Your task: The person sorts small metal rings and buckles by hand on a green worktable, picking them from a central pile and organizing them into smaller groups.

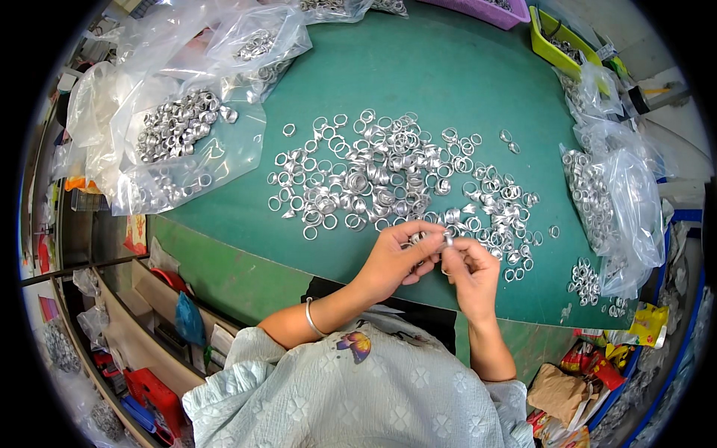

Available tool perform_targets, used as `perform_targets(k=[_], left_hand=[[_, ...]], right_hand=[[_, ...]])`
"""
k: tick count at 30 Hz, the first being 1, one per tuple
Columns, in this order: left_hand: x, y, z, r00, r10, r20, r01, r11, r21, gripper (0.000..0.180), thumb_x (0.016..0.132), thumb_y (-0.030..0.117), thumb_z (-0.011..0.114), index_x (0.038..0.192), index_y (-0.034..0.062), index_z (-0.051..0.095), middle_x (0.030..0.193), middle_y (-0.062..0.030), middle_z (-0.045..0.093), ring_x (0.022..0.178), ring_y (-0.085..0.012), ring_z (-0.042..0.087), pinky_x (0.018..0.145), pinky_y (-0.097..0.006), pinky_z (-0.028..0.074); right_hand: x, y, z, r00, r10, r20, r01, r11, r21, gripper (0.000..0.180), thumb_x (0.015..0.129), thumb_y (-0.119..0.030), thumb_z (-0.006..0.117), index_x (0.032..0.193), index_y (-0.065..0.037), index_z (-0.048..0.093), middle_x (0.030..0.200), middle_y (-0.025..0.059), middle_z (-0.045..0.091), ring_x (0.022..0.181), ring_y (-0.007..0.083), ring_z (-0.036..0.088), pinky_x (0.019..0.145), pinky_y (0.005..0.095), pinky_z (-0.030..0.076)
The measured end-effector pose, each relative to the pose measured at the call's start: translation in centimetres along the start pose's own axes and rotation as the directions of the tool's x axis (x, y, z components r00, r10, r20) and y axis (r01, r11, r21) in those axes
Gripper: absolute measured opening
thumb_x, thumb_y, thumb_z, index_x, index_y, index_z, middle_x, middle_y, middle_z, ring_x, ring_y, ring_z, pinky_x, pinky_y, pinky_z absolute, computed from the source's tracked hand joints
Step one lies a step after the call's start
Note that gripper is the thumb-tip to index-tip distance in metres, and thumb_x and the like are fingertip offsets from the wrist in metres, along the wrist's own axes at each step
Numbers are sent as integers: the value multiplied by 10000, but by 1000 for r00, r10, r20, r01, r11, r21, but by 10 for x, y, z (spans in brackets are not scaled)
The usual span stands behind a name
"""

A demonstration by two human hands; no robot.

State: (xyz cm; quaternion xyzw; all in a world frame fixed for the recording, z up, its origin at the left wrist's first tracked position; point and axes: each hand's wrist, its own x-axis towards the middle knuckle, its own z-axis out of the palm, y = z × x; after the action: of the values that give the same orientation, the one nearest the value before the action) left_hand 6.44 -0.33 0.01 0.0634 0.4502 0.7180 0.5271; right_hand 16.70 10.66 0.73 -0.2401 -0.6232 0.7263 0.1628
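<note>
My left hand point(402, 257) and my right hand point(470, 275) meet over the table's near edge, both closed. Between their fingertips is a silver-coloured ring point(448, 239), gripped from both sides. A few more rings seem tucked in the curled fingers of my left hand, partly hidden. Just beyond my hands, a large loose heap of silver-coloured rings point(373, 179) spreads over the green tabletop point(358, 67). A smaller cluster of rings point(502, 209) lies beyond my right hand.
Clear plastic bags of rings lie at the left point(179, 127) and right point(594, 201). A lime-green basket point(545, 46) and a purple bin point(485, 11) stand at the back. A small ring pile point(585, 281) sits near right. An open drawer point(142, 306) is at lower left.
</note>
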Motion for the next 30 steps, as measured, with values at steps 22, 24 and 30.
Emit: perform_targets(k=[22, 24, 30], left_hand=[[-9, -2, -27, 997, -69, 39, 78, 933, -352, 144, 864, 93, 559, 976, 7, 591, 736, -47, 500, 555, -101, 455, 352, -162, 264], [-12, -3, -32, 997, -60, 40, 70, 935, -348, 152, 865, 82, 557, 989, 6, 601, 726, -48, 516, 568, -111, 485, 358, -169, 265], [-13, -6, -30, 1000, -18, -10, 15, 958, -287, 134, 865, 84, 550, 940, -14, 602, 679, -52, 492, 464, -86, 413, 337, -174, 237]], right_hand=[[16, 2, -51, 889, -257, -379, 82, 904, -420, 172, 823, -10, 581, 988, 1, 631, 599, -14, 480, 490, 26, 401, 429, 191, 307], [13, -13, -54, 943, 22, -332, 26, 990, 138, 228, 860, -48, 541, 1073, 29, 572, 727, 28, 528, 486, 33, 399, 374, 161, 290], [29, -8, -49, 989, 148, -11, -90, 658, 747, 228, 896, -67, 483, 1082, 53, 533, 762, 68, 526, 459, 60, 384, 327, 168, 281]])
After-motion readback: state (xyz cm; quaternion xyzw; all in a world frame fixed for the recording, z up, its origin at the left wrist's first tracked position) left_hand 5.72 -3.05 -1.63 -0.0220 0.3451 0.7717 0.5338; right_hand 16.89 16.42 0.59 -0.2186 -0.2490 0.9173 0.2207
